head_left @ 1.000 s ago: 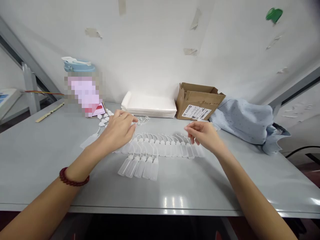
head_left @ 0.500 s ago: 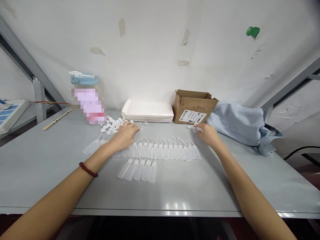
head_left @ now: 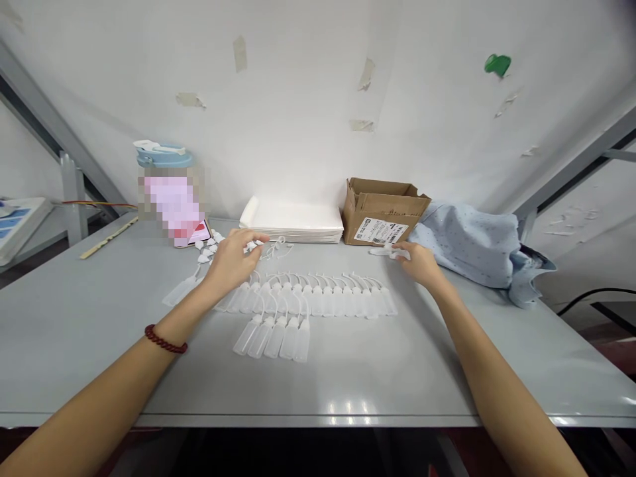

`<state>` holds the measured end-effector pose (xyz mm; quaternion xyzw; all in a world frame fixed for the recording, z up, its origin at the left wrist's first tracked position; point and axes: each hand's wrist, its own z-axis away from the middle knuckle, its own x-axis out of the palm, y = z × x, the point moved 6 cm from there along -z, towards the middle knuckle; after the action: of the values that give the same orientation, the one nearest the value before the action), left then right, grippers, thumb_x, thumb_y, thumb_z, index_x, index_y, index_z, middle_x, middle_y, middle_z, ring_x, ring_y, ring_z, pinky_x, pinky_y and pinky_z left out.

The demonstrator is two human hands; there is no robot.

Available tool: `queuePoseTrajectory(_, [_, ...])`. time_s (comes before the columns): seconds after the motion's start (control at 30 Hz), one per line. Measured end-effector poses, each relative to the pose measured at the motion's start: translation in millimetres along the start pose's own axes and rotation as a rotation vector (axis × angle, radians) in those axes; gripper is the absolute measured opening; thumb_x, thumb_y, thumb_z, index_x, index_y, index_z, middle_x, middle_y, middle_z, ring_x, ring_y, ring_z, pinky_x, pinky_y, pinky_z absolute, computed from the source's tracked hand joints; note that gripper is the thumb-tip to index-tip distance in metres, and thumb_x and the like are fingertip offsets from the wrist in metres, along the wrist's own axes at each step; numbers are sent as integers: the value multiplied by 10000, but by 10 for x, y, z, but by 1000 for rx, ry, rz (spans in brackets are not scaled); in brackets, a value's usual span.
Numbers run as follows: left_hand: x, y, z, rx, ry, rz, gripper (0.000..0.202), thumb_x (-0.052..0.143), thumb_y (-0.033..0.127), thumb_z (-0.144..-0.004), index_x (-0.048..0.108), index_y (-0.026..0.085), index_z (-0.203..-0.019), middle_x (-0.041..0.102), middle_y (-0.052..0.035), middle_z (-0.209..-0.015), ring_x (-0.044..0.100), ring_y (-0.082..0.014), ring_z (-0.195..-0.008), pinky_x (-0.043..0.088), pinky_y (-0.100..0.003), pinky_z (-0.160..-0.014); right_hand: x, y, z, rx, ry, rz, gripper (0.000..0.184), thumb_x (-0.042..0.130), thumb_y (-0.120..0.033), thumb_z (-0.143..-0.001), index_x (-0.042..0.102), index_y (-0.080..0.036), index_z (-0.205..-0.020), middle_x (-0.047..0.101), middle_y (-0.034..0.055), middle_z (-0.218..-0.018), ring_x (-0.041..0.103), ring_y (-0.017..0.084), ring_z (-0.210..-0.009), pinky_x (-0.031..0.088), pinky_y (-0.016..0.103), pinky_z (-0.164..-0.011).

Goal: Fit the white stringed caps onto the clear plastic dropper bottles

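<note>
**Bottles (head_left: 272, 338) in two rows on the table (head_left: 377, 371)**

Nearest, five in a short row, thin tubes (head_left: 304, 306) pointing away. Just behind, a long row (head_left: 338, 301), side by side. Beyond its left end, left hand (head_left: 231, 262) near white caps (head_left: 207, 250) and loops (head_left: 279, 248), thumb and forefinger narrowly apart; impossible to tell whether gripping anything. Beyond its right end, right hand (head_left: 420, 264), fingertips at a clear piece (head_left: 380, 252); held or merely touched, impossible to tell. Farther, white stack (head_left: 298, 233), box (head_left: 380, 215), blue cloth (head_left: 467, 242).
</note>
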<state>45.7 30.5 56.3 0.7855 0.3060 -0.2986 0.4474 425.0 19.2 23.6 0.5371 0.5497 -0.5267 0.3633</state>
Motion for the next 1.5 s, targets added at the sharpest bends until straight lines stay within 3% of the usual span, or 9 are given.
queuePoseTrajectory(0.23, [-71, -18, 10, -62, 94, 49, 175, 499, 281, -781, 651, 209, -830, 693, -46, -915, 577, -227, -939, 446, -326, -728, 51, 99, -12, 17, 1, 54, 403, 485, -55, -780, 627, -90, -1155, 648, 184, -1116, 634, 278, -982, 443, 321, -833])
queuePoseTrajectory(0.5, [-4, -61, -6, -38, 5, -67, 249, 479, 296, -761, 662, 185, -889, 689, -60, -853, 592, -238, -864, 449, -353, -761, 118, 76, -13, 16, -31, 69, 440, 485, -15, -744, 627, -119, -1147, 665, 156, -1125, 627, 280, -1008, 443, 309, -814])
queuePoseTrajectory(0.83, [-79, 3, 47, -121, 48, 184, 234, 562, 370, -770, 694, 217, -887, 712, -28, -910, 623, -205, -840, 462, -307, -743, 50, -42, 56, 26, -26, 22, 358, 483, -27, -766, 638, -117, -1076, 650, 177, -1124, 604, 292, -1010, 429, 349, -804])
queuePoseTrajectory(0.93, [-131, 38, 94, -198, 101, 278, 215, 609, 383, -753, 697, 215, -856, 711, -16, -861, 620, -189, -780, 471, -293, -707, -77, -212, 128, -22, 9, -38, 325, 492, -32, -772, 642, -127, -1045, 646, 158, -1128, 585, 275, -1040, 423, 355, -851])
queuePoseTrajectory(1.07, [-156, 157, 175, -219, 138, 366, 177, 639, 379, -759, 691, 214, -797, 703, -1, -797, 613, -169, -736, 476, -285, -687, -249, -680, 344, -138, 41, -200, 249, 534, -129, -816, 633, -172, -1041, 682, 69, -1052, 604, 192, -978, 455, 291, -840])
queuePoseTrajectory(1.17, [-129, 334, 241, -117, 119, 406, 160, 649, 373, -770, 689, 219, -788, 700, 0, -830, 605, -160, -768, 480, -290, -723, -350, -1060, 588, -215, 64, -636, 172, 569, -199, -813, 645, -174, -966, 691, 60, -1012, 617, 188, -903, 473, 324, -819])
queuePoseTrajectory(1.3, [-89, 545, 351, -9, 99, 444, 148, 632, 361, -800, 681, 222, -791, 684, -5, -847, 595, -166, -805, 493, -301, -725, -295, -1385, 865, -201, -70, -953, 173, 592, -259, -820, 634, -188, -972, 684, 47, -968, 614, 170, -855, 479, 316, -797])
queuePoseTrajectory(1.5, [-89, 687, 474, 67, 152, 440, 103, 621, 305, -826, 660, 211, -811, 660, -2, -812, 583, -158, -780, 497, -320, -737, -194, -1534, 1052, -136, -241, -1182, 228, 625, -322, -811, 612, -187, -994, 693, 47, -870, 637, 178, -821, 474, 301, -720])
